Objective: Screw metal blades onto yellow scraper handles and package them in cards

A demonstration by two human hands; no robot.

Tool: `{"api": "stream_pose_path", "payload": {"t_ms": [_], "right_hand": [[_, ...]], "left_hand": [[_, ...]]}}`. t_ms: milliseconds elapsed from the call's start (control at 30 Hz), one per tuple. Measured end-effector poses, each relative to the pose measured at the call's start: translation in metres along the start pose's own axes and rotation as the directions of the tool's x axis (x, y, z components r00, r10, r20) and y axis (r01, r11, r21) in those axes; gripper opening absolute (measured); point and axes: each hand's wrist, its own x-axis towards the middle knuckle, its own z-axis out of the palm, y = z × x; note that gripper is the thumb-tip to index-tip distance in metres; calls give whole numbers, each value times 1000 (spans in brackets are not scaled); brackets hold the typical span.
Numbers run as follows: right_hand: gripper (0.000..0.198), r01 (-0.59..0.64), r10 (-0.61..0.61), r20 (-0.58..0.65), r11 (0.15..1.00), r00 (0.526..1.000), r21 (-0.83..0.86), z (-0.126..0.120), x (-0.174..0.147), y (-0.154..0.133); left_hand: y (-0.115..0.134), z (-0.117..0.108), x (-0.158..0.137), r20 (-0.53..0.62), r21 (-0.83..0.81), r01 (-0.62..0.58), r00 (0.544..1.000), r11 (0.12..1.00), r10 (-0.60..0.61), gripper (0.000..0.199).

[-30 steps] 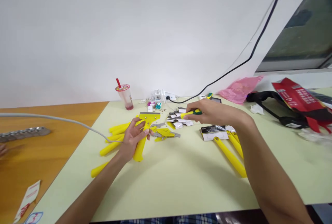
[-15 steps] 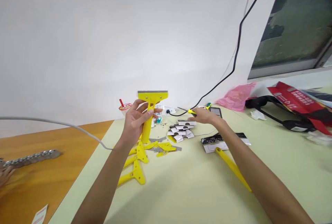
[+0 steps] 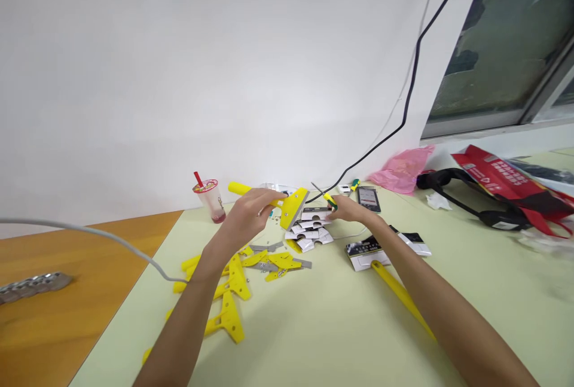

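My left hand is closed around a yellow scraper, raised above the table. Its handle points left and its wide head with a grey blade edge faces right. My right hand grips a screwdriver with a yellow and green handle, its thin shaft pointing up and left. Beside that hand lies a pile of black-and-white card sleeves. Several yellow scraper bodies rest under my left forearm. Loose yellow plates, grey blades and small screws are scattered near the middle.
Another scraper with a card sleeve lies partly under my right forearm. A drink cup, a phone, a pink bag, and a red bag stand along the wall. A grey cable crosses the left side.
My left hand has turned the scraper from upright to sideways, its head now to the right and closer to the screwdriver. My right hand keeps the screwdriver, now tilted more steeply. The view shifted slightly.
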Motion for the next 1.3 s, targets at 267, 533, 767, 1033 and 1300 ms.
{"api": "stream_pose_path", "payload": {"t_ms": [267, 533, 767, 1033, 1300], "right_hand": [[26, 43, -38, -80, 997, 996, 63, -47, -32, -20], [31, 272, -263, -125, 960, 957, 63, -86, -89, -72], [38, 459, -433, -161, 868, 887, 190, -82, -114, -101], [48, 505, -478, -229, 598, 848, 622, -68, -123, -127], [50, 526, -400, -360, 468, 843, 710, -52, -114, -134]], "left_hand": [[0, -20, 0, -183, -109, 59, 980, 992, -78, 47], [19, -33, -2, -353, -387, -36, 929, 921, -112, 48], [24, -39, -2, -345, -588, -66, 922, 806, -177, 51], [14, -41, 0, -429, -653, -108, 869, 750, -248, 42], [18, -28, 2, -372, -720, -79, 883, 690, -287, 44]]}}
